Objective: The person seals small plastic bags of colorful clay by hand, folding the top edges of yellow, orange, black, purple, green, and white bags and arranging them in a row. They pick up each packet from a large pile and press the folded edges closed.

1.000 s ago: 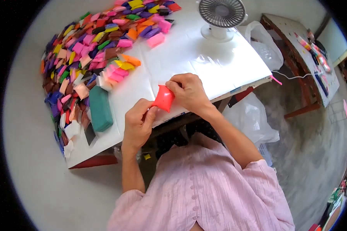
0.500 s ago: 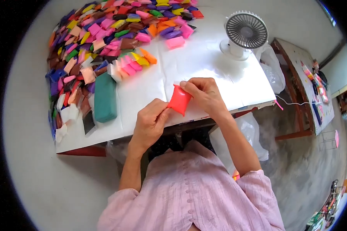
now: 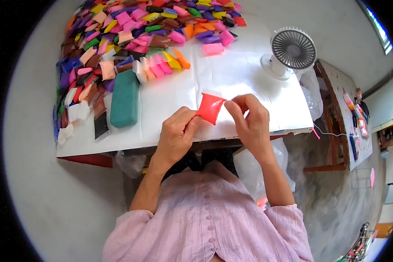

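Note:
A small, puffy red packet (image 3: 210,108) in clear wrap is held up over the front part of the table. My left hand (image 3: 178,131) is closed, pinching the packet's lower left corner between thumb and fingers. At the packet's right corner, the thumb and forefinger of my right hand (image 3: 250,122) come together in a pinch. To the left, a green block (image 3: 124,99) lies on the white table cover (image 3: 161,120). Beyond it, a short row of packets in white, peach, pink, yellow and orange (image 3: 163,66) lies side by side.
A large heap of colourful packets (image 3: 131,30) covers the table's far left. A white fan (image 3: 292,50) stands at the back right. Plastic bags (image 3: 310,96) hang by the right edge. A side table (image 3: 349,109) with pens and other items stands farther right.
My right hand has shifted from the packet's top edge to its right corner. The packet has turned slightly. The whole view has shifted a little with my head.

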Action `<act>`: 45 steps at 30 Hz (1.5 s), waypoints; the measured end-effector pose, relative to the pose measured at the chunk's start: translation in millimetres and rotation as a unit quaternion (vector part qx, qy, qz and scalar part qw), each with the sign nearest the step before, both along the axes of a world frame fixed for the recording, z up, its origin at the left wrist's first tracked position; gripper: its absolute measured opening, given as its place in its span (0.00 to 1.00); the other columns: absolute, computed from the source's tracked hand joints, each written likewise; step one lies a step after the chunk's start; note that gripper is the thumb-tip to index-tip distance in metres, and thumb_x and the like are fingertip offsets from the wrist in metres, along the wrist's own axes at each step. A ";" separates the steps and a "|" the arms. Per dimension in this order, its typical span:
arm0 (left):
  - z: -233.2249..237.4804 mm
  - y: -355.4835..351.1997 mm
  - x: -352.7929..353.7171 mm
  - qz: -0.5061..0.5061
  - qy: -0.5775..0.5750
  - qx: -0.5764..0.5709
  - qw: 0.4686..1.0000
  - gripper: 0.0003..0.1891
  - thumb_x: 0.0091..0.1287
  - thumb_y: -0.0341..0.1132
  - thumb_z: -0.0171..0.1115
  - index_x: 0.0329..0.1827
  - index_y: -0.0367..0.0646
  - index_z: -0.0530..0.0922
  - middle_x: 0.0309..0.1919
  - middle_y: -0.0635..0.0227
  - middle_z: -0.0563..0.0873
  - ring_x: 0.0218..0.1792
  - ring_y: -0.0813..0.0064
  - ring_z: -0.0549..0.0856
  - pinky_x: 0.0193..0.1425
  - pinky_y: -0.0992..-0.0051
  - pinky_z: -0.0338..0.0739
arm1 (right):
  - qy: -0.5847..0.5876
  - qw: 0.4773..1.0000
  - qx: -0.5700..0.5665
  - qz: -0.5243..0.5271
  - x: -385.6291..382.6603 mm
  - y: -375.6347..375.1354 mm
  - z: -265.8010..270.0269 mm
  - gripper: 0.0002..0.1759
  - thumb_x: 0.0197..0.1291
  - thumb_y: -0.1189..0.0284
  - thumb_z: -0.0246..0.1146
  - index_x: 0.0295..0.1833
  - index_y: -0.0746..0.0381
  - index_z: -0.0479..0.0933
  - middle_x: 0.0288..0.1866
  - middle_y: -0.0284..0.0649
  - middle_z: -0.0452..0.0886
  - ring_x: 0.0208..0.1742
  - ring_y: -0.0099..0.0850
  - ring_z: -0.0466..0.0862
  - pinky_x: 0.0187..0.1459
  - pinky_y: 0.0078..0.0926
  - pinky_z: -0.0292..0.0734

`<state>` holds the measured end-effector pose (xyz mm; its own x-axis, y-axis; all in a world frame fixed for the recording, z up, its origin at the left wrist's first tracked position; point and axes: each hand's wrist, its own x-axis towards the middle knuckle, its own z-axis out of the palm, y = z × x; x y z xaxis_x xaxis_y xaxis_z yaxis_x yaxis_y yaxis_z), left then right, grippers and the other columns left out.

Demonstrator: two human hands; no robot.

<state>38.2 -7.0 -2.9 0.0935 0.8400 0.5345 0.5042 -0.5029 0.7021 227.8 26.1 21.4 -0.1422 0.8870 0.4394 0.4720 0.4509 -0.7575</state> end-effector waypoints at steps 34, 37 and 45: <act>8.7 0.0 19.1 -0.095 -0.304 -0.245 0.916 0.11 0.70 0.34 0.60 0.48 0.34 0.79 0.31 0.73 0.82 0.28 0.87 0.74 0.30 0.83 0.70 | 0.204 0.962 -0.155 0.089 -15.6 7.0 -8.4 0.16 0.63 0.64 0.65 0.36 0.69 0.82 0.25 0.29 0.78 0.26 0.14 0.72 0.27 0.16 0.69; 5.2 -3.2 17.9 -0.049 -0.205 -0.154 0.965 0.11 0.69 0.33 0.60 0.47 0.33 0.78 0.30 0.68 0.82 0.27 0.81 0.76 0.31 0.78 0.72 | 0.242 0.943 -0.223 0.049 -13.9 11.0 -1.5 0.17 0.63 0.63 0.65 0.33 0.68 0.82 0.24 0.28 0.77 0.24 0.14 0.69 0.25 0.16 0.65; 1.5 0.6 16.2 0.015 -0.046 0.005 0.999 0.06 0.68 0.28 0.60 0.39 0.33 0.77 0.28 0.58 0.79 0.27 0.65 0.78 0.32 0.70 0.73 | 0.136 0.963 -0.226 0.044 -12.0 17.1 -3.8 0.21 0.66 0.58 0.62 0.30 0.65 0.80 0.21 0.28 0.74 0.22 0.15 0.68 0.24 0.17 0.60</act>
<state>54.4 -6.4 -1.4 0.0193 0.8361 0.5483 0.4523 -0.4964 0.7410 215.8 43.2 17.6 -0.1605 0.9861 0.0423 0.2024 0.0748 -0.9764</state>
